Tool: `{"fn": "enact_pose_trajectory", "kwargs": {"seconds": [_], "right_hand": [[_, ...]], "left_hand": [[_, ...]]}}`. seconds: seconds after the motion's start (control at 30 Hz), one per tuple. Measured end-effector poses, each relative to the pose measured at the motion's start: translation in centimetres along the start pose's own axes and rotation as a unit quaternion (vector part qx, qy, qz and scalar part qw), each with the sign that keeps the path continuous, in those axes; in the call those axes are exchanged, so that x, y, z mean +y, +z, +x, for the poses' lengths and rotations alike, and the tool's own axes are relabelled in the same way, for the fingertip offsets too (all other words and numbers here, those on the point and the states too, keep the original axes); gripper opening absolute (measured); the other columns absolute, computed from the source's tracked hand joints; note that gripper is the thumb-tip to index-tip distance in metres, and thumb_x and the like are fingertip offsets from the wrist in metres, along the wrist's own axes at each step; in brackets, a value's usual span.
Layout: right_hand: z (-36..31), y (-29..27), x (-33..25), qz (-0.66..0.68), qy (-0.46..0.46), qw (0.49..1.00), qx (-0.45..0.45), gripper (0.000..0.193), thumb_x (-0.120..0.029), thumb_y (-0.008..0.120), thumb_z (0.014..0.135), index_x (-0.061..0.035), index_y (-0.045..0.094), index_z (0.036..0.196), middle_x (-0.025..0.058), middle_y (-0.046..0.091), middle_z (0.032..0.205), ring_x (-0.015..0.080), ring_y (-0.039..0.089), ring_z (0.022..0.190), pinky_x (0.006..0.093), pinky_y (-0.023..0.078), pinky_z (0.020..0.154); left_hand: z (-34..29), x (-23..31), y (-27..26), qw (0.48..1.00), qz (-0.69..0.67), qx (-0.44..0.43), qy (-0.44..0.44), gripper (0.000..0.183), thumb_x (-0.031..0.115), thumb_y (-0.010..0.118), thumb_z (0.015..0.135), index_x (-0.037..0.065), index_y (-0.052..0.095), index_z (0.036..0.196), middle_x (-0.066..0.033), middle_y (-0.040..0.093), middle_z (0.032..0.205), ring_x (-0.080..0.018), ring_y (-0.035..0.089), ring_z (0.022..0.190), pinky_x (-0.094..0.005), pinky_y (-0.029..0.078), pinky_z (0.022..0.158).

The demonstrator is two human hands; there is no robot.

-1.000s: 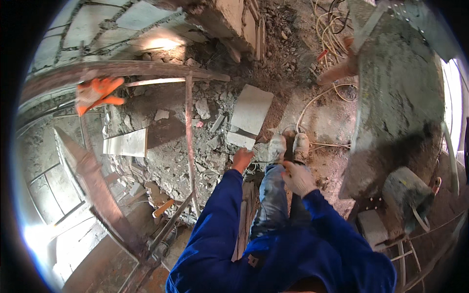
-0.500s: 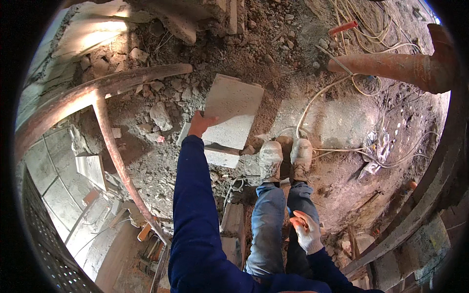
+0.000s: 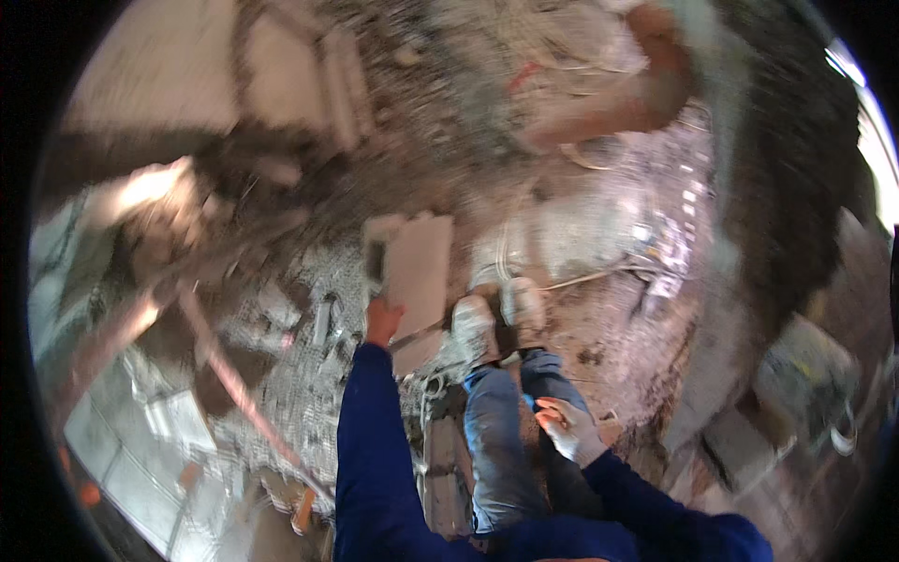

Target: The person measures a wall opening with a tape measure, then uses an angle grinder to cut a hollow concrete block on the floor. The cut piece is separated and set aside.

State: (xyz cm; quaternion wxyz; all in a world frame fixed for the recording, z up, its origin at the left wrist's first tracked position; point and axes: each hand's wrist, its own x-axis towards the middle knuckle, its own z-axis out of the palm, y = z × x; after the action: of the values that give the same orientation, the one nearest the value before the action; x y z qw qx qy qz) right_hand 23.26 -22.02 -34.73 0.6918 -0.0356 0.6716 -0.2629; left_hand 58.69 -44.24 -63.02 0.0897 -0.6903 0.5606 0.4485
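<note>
My left hand (image 3: 382, 323), which looks bare, grips the near left edge of a flat grey slab (image 3: 420, 272) on the ground. Its thumb side lies over the top face, while the fingers beneath are mostly hidden. Under the slab, other grey blocks (image 3: 418, 351) show at the near end, and a dark gap is visible along the left side. My right hand (image 3: 569, 431), in a whitish glove, hangs over my right knee with nothing in it; its fingers are loosely bent and apart. The picture is smeared by motion.
A rusty branched pipe (image 3: 220, 351) crosses the rubble at left. Another thick rusty pipe (image 3: 599, 117) lies at the far right, beside pale cable (image 3: 585, 278). My dusty shoes (image 3: 476, 328) stand just right of the slab. Grey blocks (image 3: 801, 365) sit at the right.
The whole view has swung, so the surroundings appear shifted and blurred. The slab looks narrower and turned, with the dark gap at its left now showing. My left hand stays on its edge.
</note>
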Motion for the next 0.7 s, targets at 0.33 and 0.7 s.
{"fn": "enact_pose_trajectory", "kwargs": {"seconds": [0.33, 0.7], "right_hand": [[-10.7, -1.3, -8.6, -0.325, -0.109, 0.935, 0.085, 0.040, -0.022, 0.060, 0.093, -0.0049, 0.059, 0.130, 0.0163, 0.069, 0.112, 0.0292, 0.067, 0.104, 0.0376, 0.051, 0.090], [-28.5, -6.2, -11.2, -0.315, -0.219, 0.918, 0.103, 0.041, -0.028, 0.059, 0.093, -0.0117, 0.059, 0.131, 0.0189, 0.068, 0.112, 0.0357, 0.064, 0.107, 0.0439, 0.050, 0.093]], "left_hand": [[-9.6, 7.7, -5.3, 0.998, 0.058, 0.018, 0.034, 0.051, 0.020, 0.079, 0.068, -0.009, 0.062, 0.106, -0.0303, 0.065, 0.106, -0.0472, 0.061, 0.103, -0.0503, 0.046, 0.092], [-26.9, 16.8, -15.8, 0.988, 0.071, 0.016, 0.136, 0.033, 0.008, 0.079, 0.066, -0.008, 0.066, 0.093, -0.0225, 0.072, 0.094, -0.0367, 0.070, 0.089, -0.0425, 0.052, 0.082]]}}
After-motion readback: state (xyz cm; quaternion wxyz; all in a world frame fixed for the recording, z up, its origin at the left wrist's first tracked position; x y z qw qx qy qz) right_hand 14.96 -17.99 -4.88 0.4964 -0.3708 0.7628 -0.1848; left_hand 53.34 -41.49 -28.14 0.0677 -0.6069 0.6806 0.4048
